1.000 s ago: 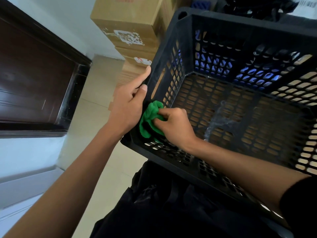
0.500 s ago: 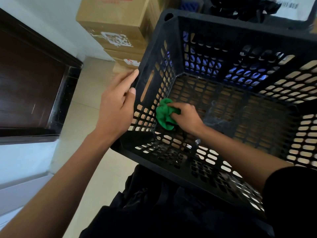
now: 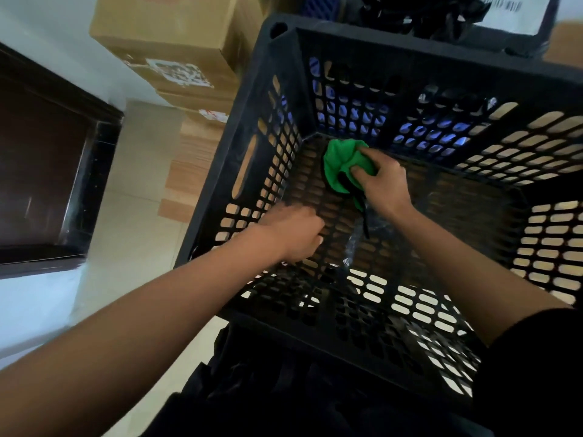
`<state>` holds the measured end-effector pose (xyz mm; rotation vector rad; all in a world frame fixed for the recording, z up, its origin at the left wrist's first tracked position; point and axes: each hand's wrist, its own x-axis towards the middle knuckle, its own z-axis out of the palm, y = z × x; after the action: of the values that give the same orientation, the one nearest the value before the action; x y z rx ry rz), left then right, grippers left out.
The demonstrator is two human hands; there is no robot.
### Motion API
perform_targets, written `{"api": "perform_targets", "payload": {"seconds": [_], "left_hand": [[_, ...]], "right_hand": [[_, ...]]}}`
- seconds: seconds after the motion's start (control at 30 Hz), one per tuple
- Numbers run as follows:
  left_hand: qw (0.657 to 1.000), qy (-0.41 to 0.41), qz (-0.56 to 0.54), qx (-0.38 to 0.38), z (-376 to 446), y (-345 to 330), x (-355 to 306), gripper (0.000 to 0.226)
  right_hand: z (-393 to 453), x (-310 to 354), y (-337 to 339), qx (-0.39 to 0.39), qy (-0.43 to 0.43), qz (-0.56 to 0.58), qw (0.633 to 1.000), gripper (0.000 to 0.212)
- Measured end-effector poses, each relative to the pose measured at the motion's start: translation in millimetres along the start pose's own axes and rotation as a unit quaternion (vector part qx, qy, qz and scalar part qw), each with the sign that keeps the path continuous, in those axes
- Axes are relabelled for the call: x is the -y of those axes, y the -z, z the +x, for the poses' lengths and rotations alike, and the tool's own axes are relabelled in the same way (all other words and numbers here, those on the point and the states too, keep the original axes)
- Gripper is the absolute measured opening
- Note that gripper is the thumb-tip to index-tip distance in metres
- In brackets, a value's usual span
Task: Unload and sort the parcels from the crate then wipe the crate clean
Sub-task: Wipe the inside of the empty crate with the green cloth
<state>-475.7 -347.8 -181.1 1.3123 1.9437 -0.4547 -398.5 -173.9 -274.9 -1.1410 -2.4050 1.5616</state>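
Right hand grips the cloth on the crate floor; left hand blurred, grip unclear. Sweep cloth from far corner toward wrist, pressing flat

Place: parcel storage or sorting corner indoors, likely a stockroom.
Stock: stacked brown cardboard cartons with torn white shipping labels, against a white wall.
Container: black perforated plastic crate of the handling type.
Floor: pale beige tiles.
Fixture: dark brown wooden door.
Further evidence: white barcode label at top right.
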Motion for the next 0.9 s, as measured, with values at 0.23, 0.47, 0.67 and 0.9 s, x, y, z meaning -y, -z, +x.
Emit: {"api": "perform_targets", "payload": {"seconds": [0.23,0.47,0.67,0.9], "left_hand": [[0.992,0.050,-0.003,0.120,60,-24,15,0.064],[0.986,0.064,-0.004,0.152,74,-43,9,0.079],[0.983,0.068,0.007,0.168,82,-54,5,0.084],[0.982,0.069,0.002,0.178,86,-60,4,0.092]], "right_hand": [[24,14,-26,-0.056,0.034,-0.093,0.994,0.047],[22,33,-65,0.003,0.045,-0.357,0.933,0.058],[26,28,-79,0.032,0.217,-0.398,0.891,0.038],[40,30,-94,0.086,0.190,-0.467,0.859,0.056]]}}
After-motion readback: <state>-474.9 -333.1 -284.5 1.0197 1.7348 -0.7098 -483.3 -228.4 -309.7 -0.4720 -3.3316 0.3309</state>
